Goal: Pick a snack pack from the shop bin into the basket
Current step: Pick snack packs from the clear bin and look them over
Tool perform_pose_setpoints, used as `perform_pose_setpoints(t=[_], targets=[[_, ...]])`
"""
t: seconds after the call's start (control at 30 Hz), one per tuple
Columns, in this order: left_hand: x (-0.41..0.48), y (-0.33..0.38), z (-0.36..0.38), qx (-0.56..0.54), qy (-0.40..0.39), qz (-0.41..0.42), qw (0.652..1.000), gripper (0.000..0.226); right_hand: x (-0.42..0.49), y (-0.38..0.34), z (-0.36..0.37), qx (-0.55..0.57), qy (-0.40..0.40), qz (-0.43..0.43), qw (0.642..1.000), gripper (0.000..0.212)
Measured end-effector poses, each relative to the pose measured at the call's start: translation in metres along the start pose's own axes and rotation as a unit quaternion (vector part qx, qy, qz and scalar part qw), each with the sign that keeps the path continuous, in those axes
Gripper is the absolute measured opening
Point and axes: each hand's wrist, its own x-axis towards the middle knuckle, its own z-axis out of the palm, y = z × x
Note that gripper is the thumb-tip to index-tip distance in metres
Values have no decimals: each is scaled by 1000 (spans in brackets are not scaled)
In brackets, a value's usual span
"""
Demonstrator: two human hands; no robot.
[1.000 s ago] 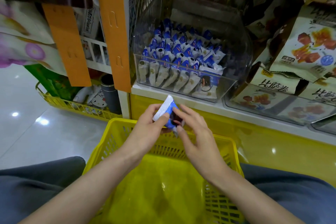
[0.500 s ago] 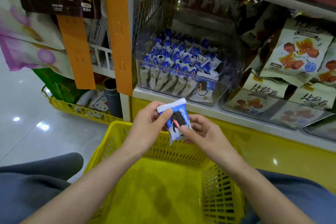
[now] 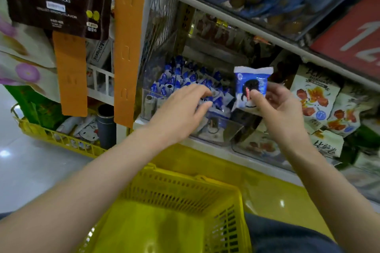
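My right grip (image 3: 281, 109) pinches the snack pack (image 3: 251, 86), thumb on its face and long axis upright, just in front of the shop bin (image 3: 222, 129). The basket (image 3: 185, 178) lies below and nearer me, so the pack must travel down and back. My left grip (image 3: 181, 113) hovers loosely curled over the bin's other packs (image 3: 176, 80). It seems to hold nothing, though the fingertips are blurred.
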Motion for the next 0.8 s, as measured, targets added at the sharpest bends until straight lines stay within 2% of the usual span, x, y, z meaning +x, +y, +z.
perform_pose_setpoints(t=[0.1, 0.17, 0.3, 0.43, 0.5, 0.6, 0.67, 0.73, 0.8], targets=[[30, -2, 12, 17, -58, 21, 998, 29, 14, 10, -11, -54, 36, 33, 997, 27], [49, -7, 20, 15, -129, 17, 991, 28, 10, 21, -14, -83, 42, 45, 995, 29], [82, -18, 37, 30, -286, 0, 958, 28, 3, 35, -13, -88, 41, 23, 995, 30], [102, -22, 54, 25, -383, -11, 923, 33, 6, 42, -14, -96, 47, 6, 994, 26], [107, -24, 61, 24, -405, -11, 914, 31, 7, 45, -15, -101, 48, 2, 994, 25], [113, -27, 69, 27, -417, 3, 908, 18, 8, 48, -16, -89, 45, 0, 995, 24], [115, -25, 72, 40, -423, 17, 905, 20, 9, 48, -16, -81, 42, 0, 996, 22], [116, -23, 73, 32, -421, 25, 906, 4, 9, 46, -16, -76, 39, -1, 996, 21], [116, -21, 69, 15, -417, 29, 908, 24, 9, 41, -15, -73, 35, 0, 997, 22]])
